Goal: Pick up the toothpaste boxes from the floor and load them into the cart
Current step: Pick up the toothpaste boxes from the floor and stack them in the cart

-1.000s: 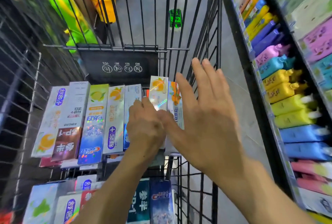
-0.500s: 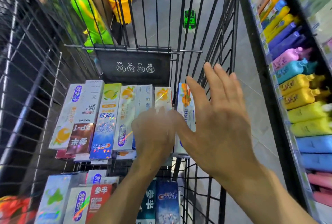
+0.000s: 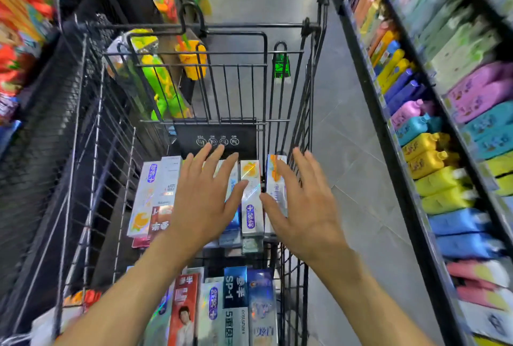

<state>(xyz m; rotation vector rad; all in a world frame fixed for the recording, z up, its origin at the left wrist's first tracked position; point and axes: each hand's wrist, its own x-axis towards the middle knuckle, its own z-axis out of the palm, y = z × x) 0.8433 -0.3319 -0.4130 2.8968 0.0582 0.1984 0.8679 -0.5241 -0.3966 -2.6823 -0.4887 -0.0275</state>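
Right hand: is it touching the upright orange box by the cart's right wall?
Cannot tell. In the head view the open right hand overlaps the orange box, with no visible gap or clear contact.

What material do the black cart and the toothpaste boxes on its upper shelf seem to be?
Black wire cart: likely metal with a dark coating, judging by thin rigid bars. Toothpaste boxes: probably glossy printed cardboard; flat faces, sharp edges and rainbow foil glints suggest it.

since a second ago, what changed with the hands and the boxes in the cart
The left hand, curled on the row of toothpaste boxes a second ago, has opened, fingers spread above them. The right hand stays open beside it. The boxes stay in the cart.
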